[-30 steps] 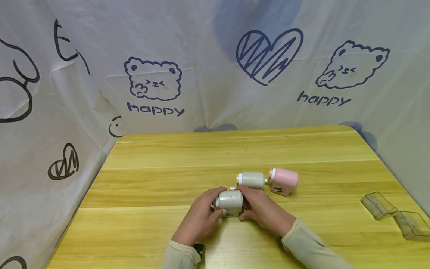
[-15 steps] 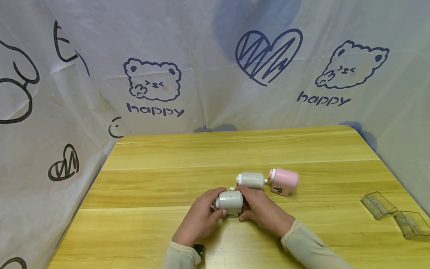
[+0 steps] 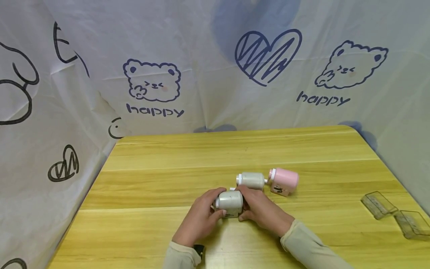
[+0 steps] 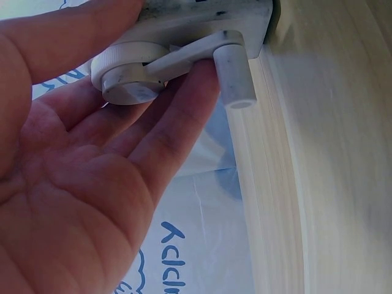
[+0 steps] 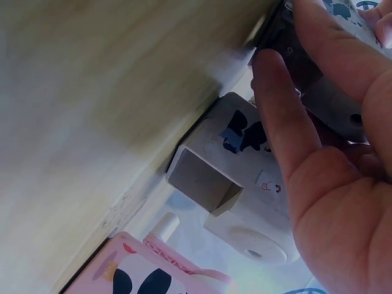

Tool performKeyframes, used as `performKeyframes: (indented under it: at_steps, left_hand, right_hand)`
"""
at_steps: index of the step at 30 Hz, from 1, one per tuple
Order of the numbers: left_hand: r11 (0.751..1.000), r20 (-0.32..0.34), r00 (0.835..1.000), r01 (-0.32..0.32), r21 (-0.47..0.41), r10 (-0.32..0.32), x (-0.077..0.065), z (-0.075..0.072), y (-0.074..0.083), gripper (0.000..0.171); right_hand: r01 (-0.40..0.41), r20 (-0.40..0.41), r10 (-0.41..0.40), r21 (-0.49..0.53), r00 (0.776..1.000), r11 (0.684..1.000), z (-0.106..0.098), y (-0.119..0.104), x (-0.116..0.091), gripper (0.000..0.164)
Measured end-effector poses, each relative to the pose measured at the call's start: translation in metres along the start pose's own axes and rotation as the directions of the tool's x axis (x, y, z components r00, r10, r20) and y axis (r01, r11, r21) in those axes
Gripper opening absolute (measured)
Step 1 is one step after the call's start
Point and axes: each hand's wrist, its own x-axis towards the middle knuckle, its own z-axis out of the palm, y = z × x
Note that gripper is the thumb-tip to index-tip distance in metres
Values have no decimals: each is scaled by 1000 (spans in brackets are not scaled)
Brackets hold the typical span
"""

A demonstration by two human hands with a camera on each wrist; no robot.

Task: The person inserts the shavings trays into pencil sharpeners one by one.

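Between both hands is a whitish-grey hand-crank pencil sharpener [image 3: 230, 200] at the table's middle. My left hand [image 3: 201, 215] grips its crank side, thumb on the front edge. In the left wrist view, fingers reach beneath the white crank handle [image 4: 202, 54]. My right hand [image 3: 263, 207] holds the opposite end, with fingers along the dark open side of the sharpener [image 5: 306, 79] in the right wrist view. Just behind stands a second whitish sharpener [image 3: 252, 180], its drawer opening [image 5: 202, 180] hollow. Beside that one is a pink sharpener [image 3: 284, 179] with a panda picture.
Two clear plastic drawers [image 3: 379, 205] lie near the right edge of the wooden table [image 3: 141, 179]. A white cloth [image 3: 208, 74] with blue bear and heart drawings hangs behind and along the sides. A dark band [image 3: 199, 249] shows at the left wrist.
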Motion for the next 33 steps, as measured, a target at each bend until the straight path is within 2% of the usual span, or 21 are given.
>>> performKeyframes:
  at_steps: [33]
  left_hand:
    - [1000,-8,1000,-6,14,6,0,0,0,52]
  right_hand:
    - [10,-6,-10,3,1000,1000,3,-2,1,64]
